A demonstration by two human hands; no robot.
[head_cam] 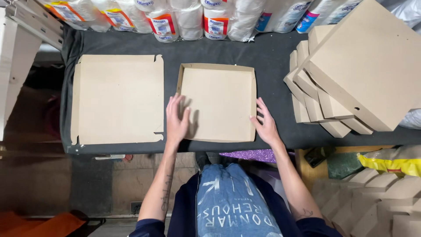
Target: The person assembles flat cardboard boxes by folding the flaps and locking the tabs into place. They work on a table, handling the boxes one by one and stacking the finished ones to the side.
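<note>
Left hand (176,118) and right hand (264,122), apart, fingers spread, press the tray (218,102) walls; keep pressure even, corners square.

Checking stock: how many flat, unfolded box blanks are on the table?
1 in view: the flat blank lies left of the folded tray between both hands. More may be stacked under it.

Both bare forearms reaching up from about 6 o'clock, small tattoo on each. Left hand (176,120) flat, palm down, fingers spread toward 12. Right hand (264,123) at 3 o'clock of it, open too, fingers angled toward 11
</note>
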